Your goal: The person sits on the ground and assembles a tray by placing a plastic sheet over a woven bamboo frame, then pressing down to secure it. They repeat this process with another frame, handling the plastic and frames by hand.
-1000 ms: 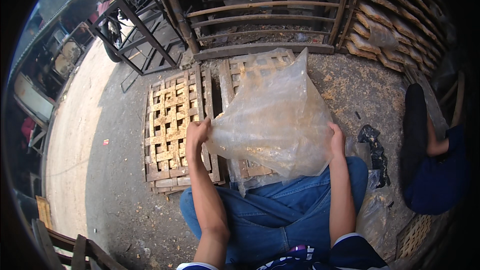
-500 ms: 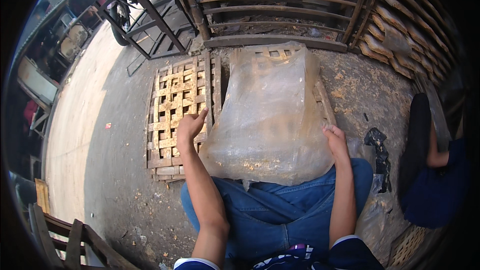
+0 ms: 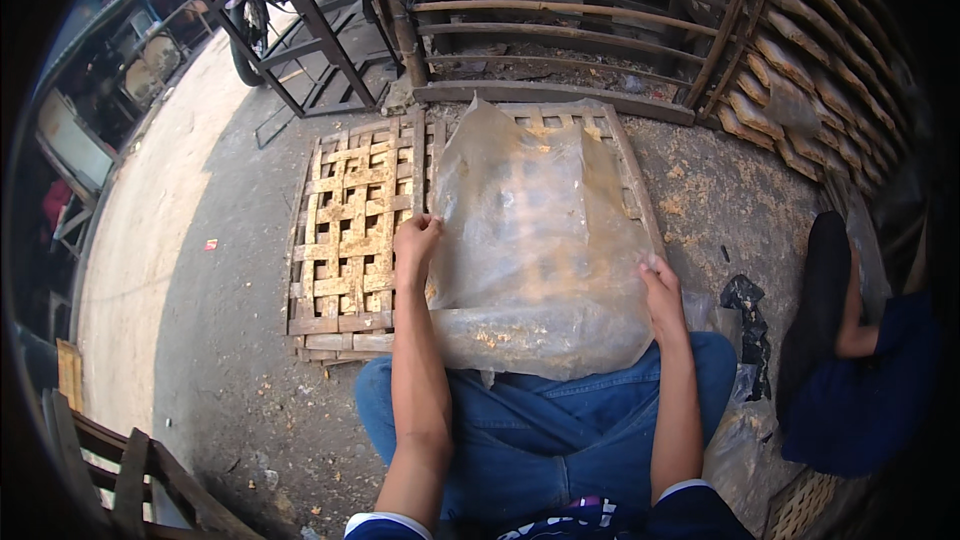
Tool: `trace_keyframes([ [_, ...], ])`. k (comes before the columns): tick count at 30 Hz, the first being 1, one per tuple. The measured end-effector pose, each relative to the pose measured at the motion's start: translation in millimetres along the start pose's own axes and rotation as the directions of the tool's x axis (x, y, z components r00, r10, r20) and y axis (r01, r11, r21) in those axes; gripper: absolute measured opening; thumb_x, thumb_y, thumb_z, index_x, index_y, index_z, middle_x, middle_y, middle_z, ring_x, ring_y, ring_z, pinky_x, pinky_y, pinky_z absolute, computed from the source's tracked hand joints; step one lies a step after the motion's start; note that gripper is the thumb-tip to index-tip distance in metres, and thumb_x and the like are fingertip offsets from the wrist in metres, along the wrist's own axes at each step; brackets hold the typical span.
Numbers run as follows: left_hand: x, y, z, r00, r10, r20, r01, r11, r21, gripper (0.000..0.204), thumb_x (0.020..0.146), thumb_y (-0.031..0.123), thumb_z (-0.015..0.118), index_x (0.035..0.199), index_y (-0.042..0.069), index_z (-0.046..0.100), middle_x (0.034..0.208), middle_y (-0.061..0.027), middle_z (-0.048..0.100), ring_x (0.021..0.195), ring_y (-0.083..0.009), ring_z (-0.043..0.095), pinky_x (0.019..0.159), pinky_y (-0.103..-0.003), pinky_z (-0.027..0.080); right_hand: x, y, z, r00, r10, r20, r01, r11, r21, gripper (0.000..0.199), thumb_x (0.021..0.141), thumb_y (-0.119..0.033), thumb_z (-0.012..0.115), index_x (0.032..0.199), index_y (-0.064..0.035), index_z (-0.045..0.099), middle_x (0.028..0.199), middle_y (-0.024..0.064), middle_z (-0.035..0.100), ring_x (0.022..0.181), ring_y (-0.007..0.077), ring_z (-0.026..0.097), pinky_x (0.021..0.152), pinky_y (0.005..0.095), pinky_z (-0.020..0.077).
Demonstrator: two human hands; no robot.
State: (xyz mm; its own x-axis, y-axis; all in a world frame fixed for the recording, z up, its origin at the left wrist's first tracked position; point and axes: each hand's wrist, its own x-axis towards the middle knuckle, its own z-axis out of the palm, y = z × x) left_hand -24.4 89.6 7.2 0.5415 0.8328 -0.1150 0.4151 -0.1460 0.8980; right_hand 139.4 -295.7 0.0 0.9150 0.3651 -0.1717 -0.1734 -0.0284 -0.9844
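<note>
A large cloudy plastic sheet [image 3: 530,230] lies over a woven bamboo rack [image 3: 640,185] in front of me, and its near end rests folded against my lap. My left hand [image 3: 415,245] pinches the sheet's left edge between thumb and fingers. On the other side, my right hand [image 3: 662,292] grips the right edge, a bit closer to me. Pale crumbs cling to the plastic near its close end. Beside my left hand lies a second bamboo rack [image 3: 350,225] with open square holes, partly overlapped by my forearm.
A slatted bamboo stand [image 3: 560,7] rises beyond the racks. Stacked trays with pale slabs [image 3: 780,80] stand at the far right. Another person [image 3: 850,370] sits on the right, near crumpled black plastic [image 3: 745,305]. A dark metal frame [image 3: 310,40] stands far left.
My left hand has moved right and closed on the sheet's left edge. The sheet's right side has drawn inward, baring more of the rack's right rail.
</note>
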Motion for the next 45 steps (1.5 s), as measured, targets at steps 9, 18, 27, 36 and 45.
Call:
trace_keyframes([
  [9,1.4,12.2,13.9,1.0,-0.03,-0.006,0.026,0.945,-0.326,0.017,0.097,0.02,0.064,0.094,0.005,0.071,0.079,0.0033,0.061,0.069,-0.0051,0.052,0.061,-0.021,0.04,31.3,-64.2,-5.6,0.983,-0.156,0.092,0.161,0.986,-0.05,0.045,0.101,-0.002,0.046,0.145,0.0019,0.048,0.129,0.0087,0.064,0.114,0.0148,0.06,0.1,0.0281,0.0449],
  [18,-4.7,33.8,29.1,0.998,0.029,-0.064,-0.058,0.851,-0.522,0.015,0.1,0.019,0.061,0.097,0.005,0.067,0.079,0.0039,0.059,0.065,-0.0055,0.047,0.058,-0.023,0.038,57.2,-100.2,-11.8,0.934,-0.355,0.023,0.356,0.93,-0.092,0.046,0.099,0.001,0.044,0.144,0.0049,0.048,0.135,0.0135,0.061,0.118,0.0188,0.061,0.099,0.03,0.0462],
  [27,0.6,9.7,40.8,0.997,-0.082,0.002,0.075,0.896,-0.438,0.02,0.099,0.025,0.063,0.102,0.006,0.067,0.078,0.0042,0.059,0.065,-0.0051,0.051,0.057,-0.023,0.041,105.4,-34.7,-34.6,0.951,-0.304,-0.061,0.187,0.72,-0.668,0.045,0.09,0.005,0.055,0.134,-0.0022,0.059,0.111,0.0163,0.07,0.103,0.0236,0.068,0.09,0.0344,0.0515],
  [36,1.6,-4.1,59.4,0.997,-0.076,0.023,0.078,0.892,-0.446,0.014,0.1,0.014,0.06,0.102,0.002,0.066,0.076,0.0014,0.059,0.058,-0.0059,0.048,0.05,-0.024,0.038,110.4,-12.8,-46.8,0.944,-0.325,-0.058,0.098,0.443,-0.891,0.045,0.082,0.004,0.058,0.126,-0.0024,0.063,0.092,0.0166,0.073,0.088,0.0307,0.071,0.082,0.0394,0.055],
  [45,-1.6,-3.8,57.2,0.994,-0.039,0.098,0.075,0.915,-0.396,0.014,0.098,0.012,0.063,0.103,-0.001,0.067,0.074,0.0015,0.06,0.059,-0.0063,0.049,0.052,-0.024,0.04,110.7,-12.4,-47.6,0.937,-0.341,-0.077,0.093,0.456,-0.885,0.042,0.081,0.004,0.06,0.123,-0.0021,0.065,0.093,0.0183,0.073,0.091,0.0337,0.071,0.084,0.0416,0.0549],
])
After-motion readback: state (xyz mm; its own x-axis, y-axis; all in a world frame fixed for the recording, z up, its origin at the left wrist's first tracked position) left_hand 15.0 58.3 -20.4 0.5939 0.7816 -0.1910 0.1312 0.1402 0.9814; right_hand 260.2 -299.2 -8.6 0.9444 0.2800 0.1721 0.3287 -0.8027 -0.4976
